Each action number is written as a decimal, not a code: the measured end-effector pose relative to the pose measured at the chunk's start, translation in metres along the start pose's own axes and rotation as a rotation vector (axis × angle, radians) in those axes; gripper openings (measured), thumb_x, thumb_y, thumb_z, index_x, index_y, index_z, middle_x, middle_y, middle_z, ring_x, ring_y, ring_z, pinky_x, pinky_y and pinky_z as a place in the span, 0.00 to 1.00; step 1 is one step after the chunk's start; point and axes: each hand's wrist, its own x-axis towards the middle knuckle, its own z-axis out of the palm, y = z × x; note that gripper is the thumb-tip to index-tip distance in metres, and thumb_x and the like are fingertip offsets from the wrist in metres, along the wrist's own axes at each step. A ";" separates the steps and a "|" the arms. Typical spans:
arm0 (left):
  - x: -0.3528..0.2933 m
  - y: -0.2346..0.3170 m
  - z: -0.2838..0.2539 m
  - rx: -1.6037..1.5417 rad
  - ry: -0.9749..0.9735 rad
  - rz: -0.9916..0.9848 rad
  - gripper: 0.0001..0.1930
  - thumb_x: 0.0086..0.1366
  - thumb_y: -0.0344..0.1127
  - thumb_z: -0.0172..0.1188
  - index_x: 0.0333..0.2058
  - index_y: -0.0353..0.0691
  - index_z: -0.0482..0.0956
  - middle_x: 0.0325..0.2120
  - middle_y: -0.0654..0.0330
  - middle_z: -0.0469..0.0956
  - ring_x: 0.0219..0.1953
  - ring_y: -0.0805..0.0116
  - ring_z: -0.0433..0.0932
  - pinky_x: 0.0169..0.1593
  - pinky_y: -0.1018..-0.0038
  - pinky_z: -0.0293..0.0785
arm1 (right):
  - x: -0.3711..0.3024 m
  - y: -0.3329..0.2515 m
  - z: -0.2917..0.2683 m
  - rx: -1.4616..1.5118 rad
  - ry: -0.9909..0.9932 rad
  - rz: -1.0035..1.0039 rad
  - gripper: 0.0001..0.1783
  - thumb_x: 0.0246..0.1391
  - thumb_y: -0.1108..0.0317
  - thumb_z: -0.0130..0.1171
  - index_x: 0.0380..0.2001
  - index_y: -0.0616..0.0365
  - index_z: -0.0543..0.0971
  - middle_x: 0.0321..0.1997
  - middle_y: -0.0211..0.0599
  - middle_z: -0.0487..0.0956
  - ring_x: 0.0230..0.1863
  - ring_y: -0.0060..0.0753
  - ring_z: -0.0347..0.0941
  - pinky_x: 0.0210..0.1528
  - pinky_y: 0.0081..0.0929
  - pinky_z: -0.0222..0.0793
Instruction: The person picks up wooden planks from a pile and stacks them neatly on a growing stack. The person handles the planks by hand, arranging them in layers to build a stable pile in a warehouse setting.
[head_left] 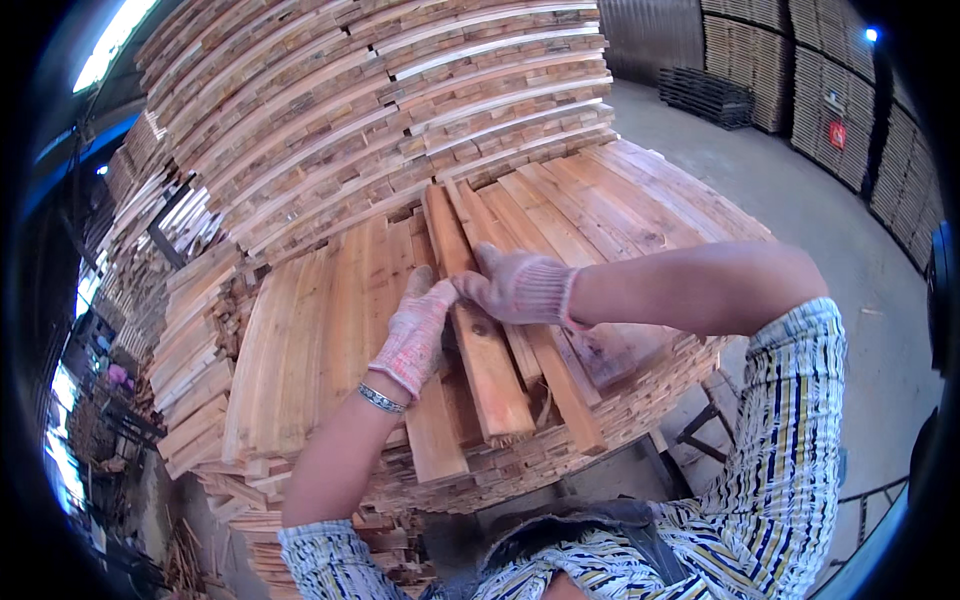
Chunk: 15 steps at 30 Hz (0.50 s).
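Note:
A thick reddish wooden board lies raised above the other boards, its near end toward me. My left hand, in a pale knitted glove, is closed at its left edge, fingers partly hidden against the wood. My right hand, in a similar glove, curls over the board from the right, close to the left fingertips. Beside the board, a narrower board sticks out toward me on the right. Another loose board juts out on the left. Beneath them spreads a layer of side-by-side boards on a stack.
Behind the layer rises a tall stack of boards. Piled wood pieces stand at the left. Across the grey floor, more stacks and a low dark pile stand at the far right. A metal-legged stand is near my right side.

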 end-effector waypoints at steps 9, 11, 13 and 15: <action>0.001 -0.002 -0.026 -0.044 0.079 -0.038 0.30 0.64 0.43 0.57 0.62 0.39 0.63 0.51 0.52 0.74 0.48 0.62 0.77 0.50 0.67 0.76 | 0.015 0.011 -0.022 0.027 -0.011 0.082 0.37 0.49 0.54 0.59 0.61 0.64 0.68 0.51 0.55 0.79 0.53 0.47 0.76 0.55 0.35 0.71; -0.011 0.001 -0.029 -0.060 0.107 -0.082 0.28 0.65 0.43 0.56 0.61 0.40 0.64 0.49 0.53 0.74 0.46 0.64 0.77 0.49 0.68 0.76 | 0.012 0.038 -0.030 0.025 0.028 -0.024 0.35 0.50 0.56 0.57 0.60 0.62 0.71 0.52 0.54 0.78 0.54 0.44 0.75 0.57 0.33 0.70; -0.008 0.002 -0.015 -0.090 0.151 -0.066 0.27 0.65 0.43 0.56 0.60 0.39 0.65 0.48 0.53 0.75 0.45 0.64 0.77 0.48 0.68 0.76 | -0.003 0.063 -0.059 0.056 0.015 -0.080 0.34 0.52 0.56 0.56 0.61 0.61 0.71 0.54 0.54 0.78 0.55 0.43 0.75 0.58 0.34 0.69; -0.001 -0.005 -0.024 -0.056 0.082 0.017 0.27 0.65 0.43 0.56 0.59 0.38 0.65 0.47 0.53 0.75 0.45 0.63 0.77 0.49 0.68 0.76 | -0.018 0.075 -0.076 0.021 -0.003 -0.054 0.34 0.54 0.56 0.55 0.62 0.59 0.70 0.55 0.54 0.77 0.56 0.42 0.74 0.59 0.35 0.68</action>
